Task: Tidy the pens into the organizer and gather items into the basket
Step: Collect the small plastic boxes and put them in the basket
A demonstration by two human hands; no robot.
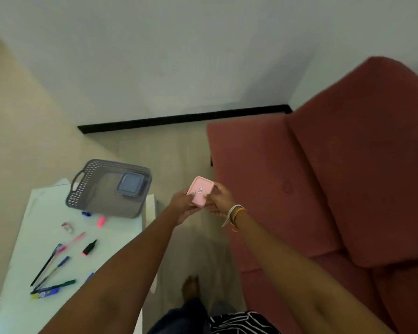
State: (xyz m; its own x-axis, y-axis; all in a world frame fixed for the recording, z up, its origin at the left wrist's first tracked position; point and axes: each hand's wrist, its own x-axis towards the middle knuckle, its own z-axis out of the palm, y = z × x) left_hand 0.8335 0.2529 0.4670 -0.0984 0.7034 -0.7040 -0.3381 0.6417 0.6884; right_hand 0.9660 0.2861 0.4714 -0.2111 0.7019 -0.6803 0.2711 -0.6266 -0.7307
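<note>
Pink smooth rounded-rectangle box (pixel 200 191) gripped by left hand (pixel 182 205) and right hand (pixel 219 200).
Grey perforated plastic basket (pixel 87 186) sits left, well apart.

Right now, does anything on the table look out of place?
Yes: the grey basket hangs over the table's far edge, and pens and caps lie scattered loose. Nothing looks spilled or broken.

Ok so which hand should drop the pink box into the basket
Left, probably. Both the left hand and the right hand hold the pink box, but the basket sits on the table to the left, nearer that arm.
</note>
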